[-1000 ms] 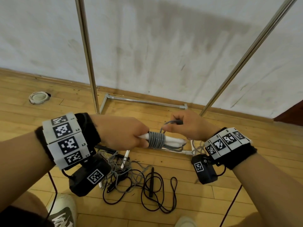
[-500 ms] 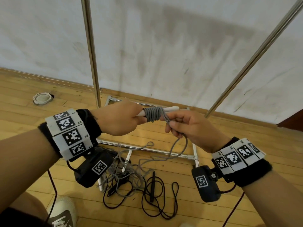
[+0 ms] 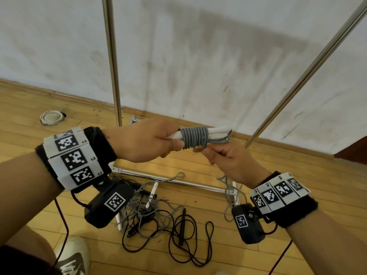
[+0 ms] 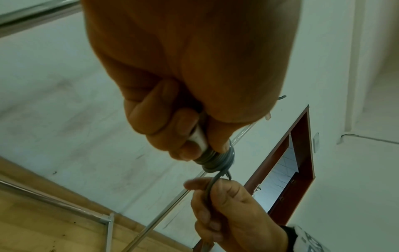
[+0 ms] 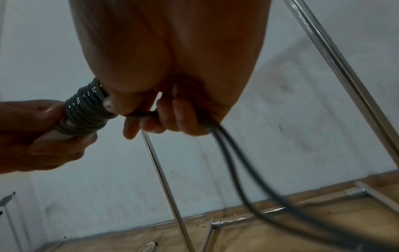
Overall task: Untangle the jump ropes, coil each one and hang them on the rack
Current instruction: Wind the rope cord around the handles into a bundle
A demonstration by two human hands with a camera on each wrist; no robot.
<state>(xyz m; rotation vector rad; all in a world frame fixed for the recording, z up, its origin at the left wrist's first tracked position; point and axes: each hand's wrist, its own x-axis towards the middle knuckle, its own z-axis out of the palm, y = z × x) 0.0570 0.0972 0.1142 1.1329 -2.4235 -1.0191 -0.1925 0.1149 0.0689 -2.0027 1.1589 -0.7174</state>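
My left hand (image 3: 158, 141) grips the white handles (image 3: 218, 132) of a grey jump rope, held level at chest height. Grey cord is wound in tight turns (image 3: 195, 137) round both handles. My right hand (image 3: 214, 155) sits just below and to the right, pinching the doubled grey cord (image 5: 226, 141) where it leaves the coil (image 5: 86, 110). The cord's slack hangs down past my right wrist to the floor. A tangle of black rope (image 3: 178, 231) and another grey rope with white handles (image 3: 151, 195) lies on the floor below. The rack's two steel poles (image 3: 112, 62) rise in front.
The rack's base bars (image 3: 168, 178) lie on the wooden floor against a white wall. The right pole (image 3: 309, 70) slants up to the right. A white round cap (image 3: 51, 117) sits on the floor at the left. My shoe (image 3: 73, 259) is at the bottom left.
Both hands have risen slightly with the handles. My right hand has carried the cord round from the top of the handles to just below them, and the coil looks wider.
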